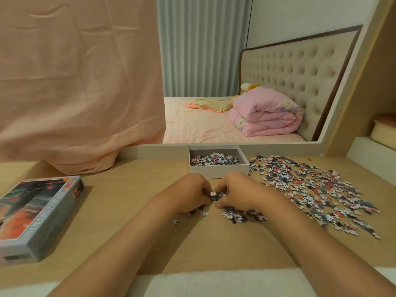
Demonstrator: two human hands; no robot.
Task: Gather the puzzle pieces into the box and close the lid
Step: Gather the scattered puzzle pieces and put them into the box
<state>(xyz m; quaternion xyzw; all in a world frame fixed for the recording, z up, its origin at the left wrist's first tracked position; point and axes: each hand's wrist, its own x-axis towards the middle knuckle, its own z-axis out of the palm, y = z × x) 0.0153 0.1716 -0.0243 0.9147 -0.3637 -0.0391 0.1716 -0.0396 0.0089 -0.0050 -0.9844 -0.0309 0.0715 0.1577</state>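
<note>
A white open box (219,168) stands at the back of the wooden desk (132,202), with a layer of small puzzle pieces inside. Its printed lid (36,217) lies picture-up at the left. A wide scatter of loose puzzle pieces (310,189) covers the desk to the right of the box. My left hand (188,196) and my right hand (237,192) are cupped together just in front of the box, fingers curled round a small heap of pieces (214,196). More pieces (237,216) lie under and below my right hand.
A peach cloth (75,82) hangs over the left part of a big mirror (235,82) behind the desk. The mirror's white ledge (162,151) runs right behind the box. A white strip (214,281) edges the desk front. A cream shelf (383,133) sits far right.
</note>
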